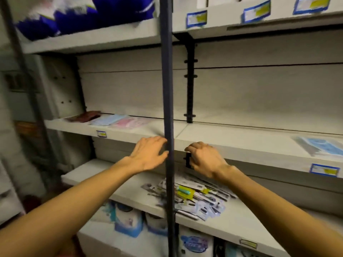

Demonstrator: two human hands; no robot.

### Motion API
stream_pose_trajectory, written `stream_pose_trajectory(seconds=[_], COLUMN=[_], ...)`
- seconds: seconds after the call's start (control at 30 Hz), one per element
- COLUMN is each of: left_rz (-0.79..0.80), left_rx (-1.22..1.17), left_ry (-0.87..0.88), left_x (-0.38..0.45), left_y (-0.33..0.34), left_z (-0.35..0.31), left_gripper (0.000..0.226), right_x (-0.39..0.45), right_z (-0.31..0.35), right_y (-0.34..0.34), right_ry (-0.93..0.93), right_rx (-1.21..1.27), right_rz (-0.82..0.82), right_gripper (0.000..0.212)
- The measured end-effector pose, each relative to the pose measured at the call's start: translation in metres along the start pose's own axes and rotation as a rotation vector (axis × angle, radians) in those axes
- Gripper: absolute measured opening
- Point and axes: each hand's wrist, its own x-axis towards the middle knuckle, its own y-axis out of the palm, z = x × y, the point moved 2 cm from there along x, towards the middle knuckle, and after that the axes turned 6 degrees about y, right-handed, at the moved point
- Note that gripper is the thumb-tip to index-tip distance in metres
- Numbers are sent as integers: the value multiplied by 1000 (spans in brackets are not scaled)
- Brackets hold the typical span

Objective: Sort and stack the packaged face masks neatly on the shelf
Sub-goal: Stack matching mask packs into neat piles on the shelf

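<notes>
I have both hands up at the front edge of the middle shelf — one on each side of the dark upright post. My left hand is open, fingers loose, holding nothing. My right hand is curled, and I think empty too. The masks wait apart: a pink pack and a light blue pack lie flat at the far left, and another blue pack sits far right. I think they need to come together into one neat pile.
</notes>
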Motion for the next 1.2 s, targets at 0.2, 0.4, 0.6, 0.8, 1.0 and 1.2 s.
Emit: stream_pose_trajectory(seconds=[0.2,0.4,0.6,0.8,1.0,1.2], left_rz=[154,184,205,137,175,195], left_rx=[214,251,293,194,72,-91], left_ry=[-176,-206,-108,-75,-4,80], left_x=[-33,-26,24,96,141,177], left_y=[2,22,16,12,59,87], left_z=[112,187,274,347,388,410], left_gripper=[60,59,59,53,47,30], right_x=[68,143,254,338,379,397], right_z=[96,138,138,121,121,114], right_y=[18,47,52,70,101,113], right_ry=[-75,16,323,626,852,1065], right_rx=[26,50,82,536,1052,1304], right_rz=[73,81,73,192,272,326], right_gripper=[54,56,46,27,39,30])
